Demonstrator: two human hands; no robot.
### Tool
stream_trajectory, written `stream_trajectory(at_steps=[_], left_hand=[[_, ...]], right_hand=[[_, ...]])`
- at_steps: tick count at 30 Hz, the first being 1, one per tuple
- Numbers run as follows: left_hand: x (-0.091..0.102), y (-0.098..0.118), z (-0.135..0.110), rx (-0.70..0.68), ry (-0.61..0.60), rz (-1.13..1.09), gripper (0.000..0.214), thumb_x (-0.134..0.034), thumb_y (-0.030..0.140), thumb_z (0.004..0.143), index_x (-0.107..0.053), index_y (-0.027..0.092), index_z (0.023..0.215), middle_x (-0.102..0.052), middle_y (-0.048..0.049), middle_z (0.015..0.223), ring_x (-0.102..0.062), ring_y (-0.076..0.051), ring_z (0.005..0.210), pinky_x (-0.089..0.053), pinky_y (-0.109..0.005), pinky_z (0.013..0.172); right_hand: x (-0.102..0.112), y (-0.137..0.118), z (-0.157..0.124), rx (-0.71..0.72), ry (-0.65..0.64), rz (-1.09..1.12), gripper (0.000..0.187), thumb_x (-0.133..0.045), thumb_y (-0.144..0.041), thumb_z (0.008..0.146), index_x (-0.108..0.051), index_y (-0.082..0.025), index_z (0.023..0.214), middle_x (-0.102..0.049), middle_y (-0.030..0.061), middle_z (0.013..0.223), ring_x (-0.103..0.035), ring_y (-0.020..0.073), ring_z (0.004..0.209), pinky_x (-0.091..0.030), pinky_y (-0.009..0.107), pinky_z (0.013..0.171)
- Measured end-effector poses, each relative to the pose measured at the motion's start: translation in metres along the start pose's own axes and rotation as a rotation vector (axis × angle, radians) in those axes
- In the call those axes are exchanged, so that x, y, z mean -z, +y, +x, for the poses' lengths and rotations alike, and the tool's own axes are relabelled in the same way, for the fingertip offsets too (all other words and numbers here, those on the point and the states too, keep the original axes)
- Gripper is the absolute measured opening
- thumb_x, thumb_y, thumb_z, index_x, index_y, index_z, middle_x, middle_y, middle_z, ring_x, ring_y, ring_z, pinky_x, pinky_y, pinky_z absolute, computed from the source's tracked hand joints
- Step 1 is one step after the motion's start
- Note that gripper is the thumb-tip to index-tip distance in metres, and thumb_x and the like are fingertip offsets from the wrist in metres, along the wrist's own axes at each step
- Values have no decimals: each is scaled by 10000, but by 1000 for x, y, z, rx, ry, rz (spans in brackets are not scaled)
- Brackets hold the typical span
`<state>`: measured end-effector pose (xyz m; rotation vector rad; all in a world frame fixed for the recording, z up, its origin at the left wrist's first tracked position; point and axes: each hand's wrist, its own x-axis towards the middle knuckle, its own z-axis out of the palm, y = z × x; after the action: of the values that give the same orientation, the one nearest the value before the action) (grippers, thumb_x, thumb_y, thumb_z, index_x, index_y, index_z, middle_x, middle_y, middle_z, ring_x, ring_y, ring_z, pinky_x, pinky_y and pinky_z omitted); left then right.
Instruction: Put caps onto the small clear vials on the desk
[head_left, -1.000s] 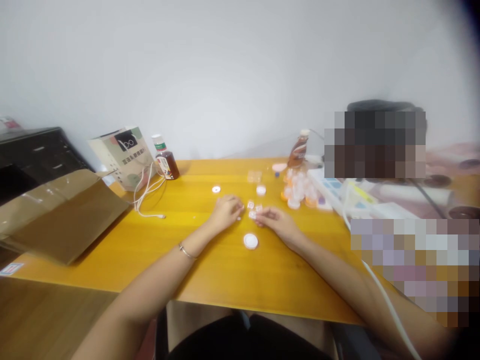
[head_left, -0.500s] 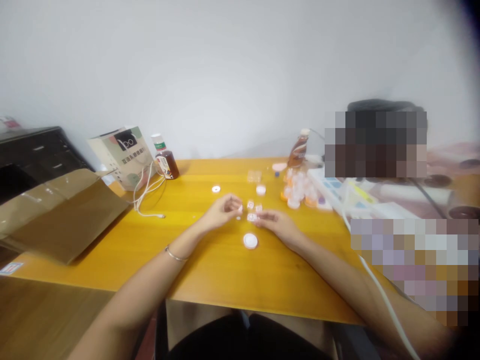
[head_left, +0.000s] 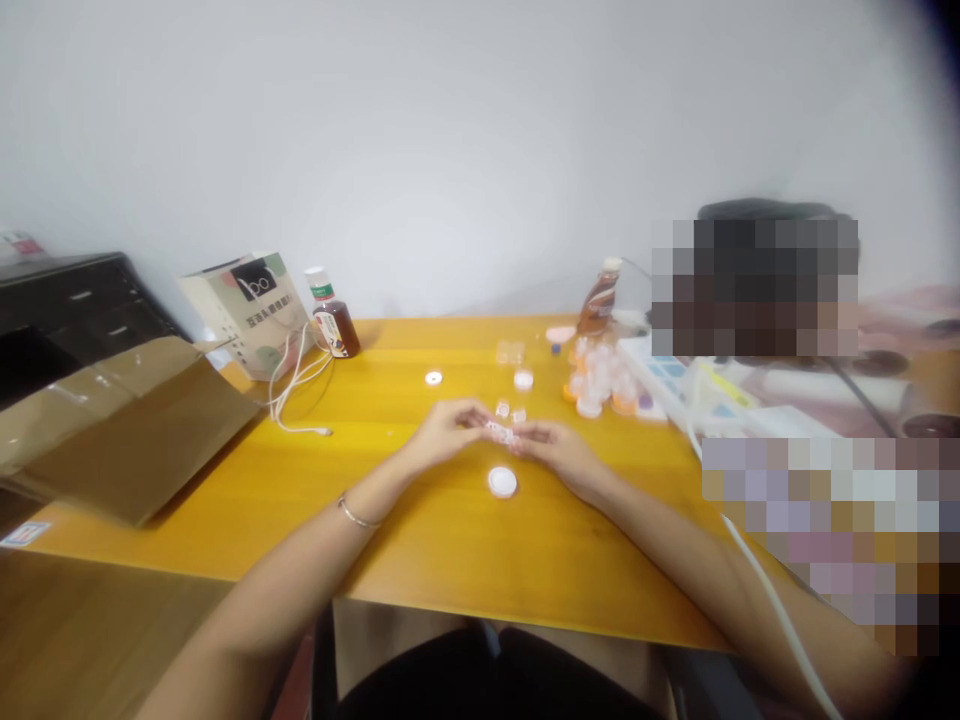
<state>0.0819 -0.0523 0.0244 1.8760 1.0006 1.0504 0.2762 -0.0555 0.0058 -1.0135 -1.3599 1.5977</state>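
Note:
My left hand [head_left: 448, 432] pinches a small white marked block [head_left: 493, 427] between its fingertips. From the other side, the fingers of my right hand [head_left: 561, 455] are closed on another small white marked block [head_left: 507, 437]. The two blocks meet side by side just above or on the table; which one I cannot tell. Right behind them sit two more small white blocks, one on the left [head_left: 502, 409] and one on the right [head_left: 519, 416]. A round white lid [head_left: 502, 482] lies in front of my hands. The markings are too blurred to read.
Behind lie a white disc [head_left: 433, 379], a white round cap [head_left: 523, 380] and a clear box [head_left: 511, 351]. Clear containers [head_left: 598, 378] cluster right, near a brown bottle [head_left: 598, 300]. Left are a dark bottle [head_left: 337, 325], white cable [head_left: 289, 415] and paper bags [head_left: 135, 430]. Another person sits right.
My left hand has moved slightly right, bringing its small block against the one at my right hand. My right hand has stayed nearly still.

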Motion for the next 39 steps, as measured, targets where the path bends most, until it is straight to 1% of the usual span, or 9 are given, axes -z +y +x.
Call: stream_trajectory(at_steps=[5,7,10,14,19,25,32,36,39], left_hand=[[-4,-2,-1,-28,-55,-23,282,-615,227,725,-601,114,983,-660,-83,873,-615,-134,764,-482,-251,744],[-4,-4,-1,-53,-61,14,265,-587,229,750,-605,117,990,-656,-93,922,-614,-148,811,-477,-267,778],[-2,-6,-1,-102,-63,111,234,-557,228,774,-618,122,974,-650,-91,944,-607,-150,827,-471,-267,786],[-1,-4,-3,-249,-72,328,217,-532,207,792,-622,151,981,-627,-61,865,-580,-128,773,-464,-255,748],[-1,-1,-5,-365,-99,514,274,-481,197,824,-581,196,1079,-587,-59,919,-561,-133,831,-454,-254,766],[0,3,-7,-386,-164,628,317,-426,217,856,-522,223,1157,-597,-57,950,-565,-137,859,-450,-252,777],[-3,5,-7,-364,-186,646,282,-409,217,860,-552,189,1101,-629,-60,932,-578,-140,828,-448,-249,749],[-6,9,-8,-332,-188,587,269,-423,222,854,-572,187,1075,-634,-60,944,-578,-141,847,-438,-244,761],[-9,9,-8,-257,-167,444,259,-461,246,838,-587,190,1058,-643,-54,963,-582,-138,846,-437,-247,769]], right_hand=[[0,1,-1,-11,-26,51,266,-745,-268,552,-667,-173,788,-686,30,851,-619,143,800,-439,304,843],[0,2,0,-10,-18,60,266,-749,-272,547,-666,-176,781,-686,27,844,-621,143,792,-442,308,838],[0,2,0,-6,-15,59,271,-749,-285,548,-667,-175,781,-685,29,840,-622,149,792,-443,320,839],[0,2,0,-1,-21,67,296,-753,-289,541,-670,-164,797,-682,48,883,-618,162,826,-429,335,871],[0,2,0,-10,-20,94,280,-754,-274,544,-671,-172,791,-686,40,865,-619,154,821,-424,335,880],[1,3,1,-21,-28,105,249,-750,-259,556,-663,-182,776,-686,22,844,-620,139,801,-432,317,861],[1,6,2,-13,-25,149,204,-734,-262,592,-644,-180,756,-676,4,814,-619,112,763,-448,280,828],[-1,6,1,-13,-5,161,180,-730,-269,598,-632,-173,715,-667,-8,750,-613,97,727,-459,255,791],[-2,5,1,-2,5,153,187,-733,-274,592,-625,-172,706,-665,-10,739,-607,91,717,-461,239,763]])
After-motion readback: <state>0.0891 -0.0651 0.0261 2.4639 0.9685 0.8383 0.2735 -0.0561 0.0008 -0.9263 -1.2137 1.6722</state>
